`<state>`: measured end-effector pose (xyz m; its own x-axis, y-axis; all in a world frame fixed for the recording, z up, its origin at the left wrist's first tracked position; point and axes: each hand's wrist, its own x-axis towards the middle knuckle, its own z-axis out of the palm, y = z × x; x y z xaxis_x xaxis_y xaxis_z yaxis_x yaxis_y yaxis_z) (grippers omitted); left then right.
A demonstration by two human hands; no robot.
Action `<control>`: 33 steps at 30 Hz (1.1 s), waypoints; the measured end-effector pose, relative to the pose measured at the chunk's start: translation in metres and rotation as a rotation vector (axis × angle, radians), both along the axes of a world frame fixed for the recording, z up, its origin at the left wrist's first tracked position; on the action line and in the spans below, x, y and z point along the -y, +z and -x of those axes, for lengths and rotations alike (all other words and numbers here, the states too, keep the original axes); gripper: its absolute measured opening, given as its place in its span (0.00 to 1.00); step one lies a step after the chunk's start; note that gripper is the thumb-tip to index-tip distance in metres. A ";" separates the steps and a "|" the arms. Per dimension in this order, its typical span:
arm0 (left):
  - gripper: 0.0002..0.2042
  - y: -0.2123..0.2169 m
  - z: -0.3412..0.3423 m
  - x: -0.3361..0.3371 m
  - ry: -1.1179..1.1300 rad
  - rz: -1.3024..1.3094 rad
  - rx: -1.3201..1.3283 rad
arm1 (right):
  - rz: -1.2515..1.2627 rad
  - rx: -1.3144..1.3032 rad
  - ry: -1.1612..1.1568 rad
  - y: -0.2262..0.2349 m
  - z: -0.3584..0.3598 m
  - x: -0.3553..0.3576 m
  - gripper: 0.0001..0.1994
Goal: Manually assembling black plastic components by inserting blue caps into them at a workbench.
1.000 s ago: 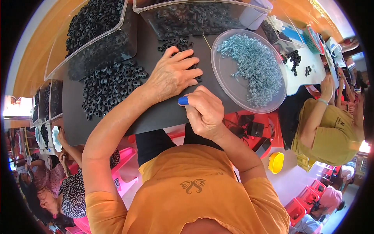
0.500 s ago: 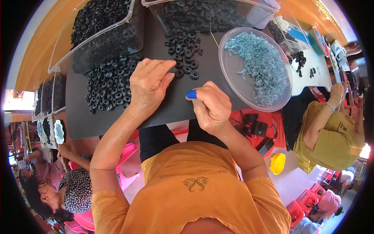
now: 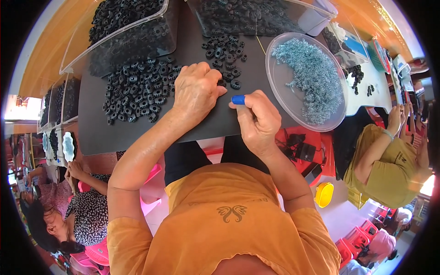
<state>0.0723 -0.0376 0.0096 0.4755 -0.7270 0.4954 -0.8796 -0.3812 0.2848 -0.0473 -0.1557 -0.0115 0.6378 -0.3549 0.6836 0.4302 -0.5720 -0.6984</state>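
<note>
The left hand (image 3: pixel 196 89) lay knuckles up over the worktop (image 3: pixel 98 133), its fingers bent and bunched; whether it gripped anything beneath the palm could not be told. The right hand (image 3: pixel 259 121) was a short way to its right, curled nearly closed, with a blue cover (image 3: pixel 238 99) on one digit; what, if anything, it pinched could not be told. The two hands were near each other but apart.

Just left of the left hand spread a heap of small black parts (image 3: pixel 133 91). A looser group of black parts (image 3: pixel 224 48) lay on its far side, a few of them close to the fingers. To the right of the right hand was a round clear tray (image 3: pixel 278 73) with a mound of pale blue springs (image 3: pixel 311 82). Farther off stood two clear bins of black parts, one at far left (image 3: pixel 170 36) and one at the far side (image 3: pixel 247 25). Near right, below the worktop, black cables (image 3: pixel 288 143) lay on a red surface (image 3: pixel 328 158).
</note>
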 end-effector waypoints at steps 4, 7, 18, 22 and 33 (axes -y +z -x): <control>0.09 0.003 0.000 0.003 0.034 -0.072 -0.049 | 0.004 -0.012 -0.003 -0.001 0.000 0.000 0.13; 0.07 0.004 0.002 -0.003 0.023 -0.014 -0.154 | -0.044 -0.024 -0.018 0.000 -0.001 -0.001 0.13; 0.06 0.012 0.021 -0.024 -0.092 0.400 -1.175 | -0.033 -0.064 0.049 0.005 -0.002 -0.001 0.10; 0.04 0.015 0.028 -0.020 -0.065 0.446 -1.171 | 0.055 -0.048 0.062 0.001 -0.003 -0.002 0.12; 0.03 0.000 0.041 -0.025 -0.016 0.488 -1.046 | 0.176 -0.036 -0.024 0.005 -0.006 0.000 0.11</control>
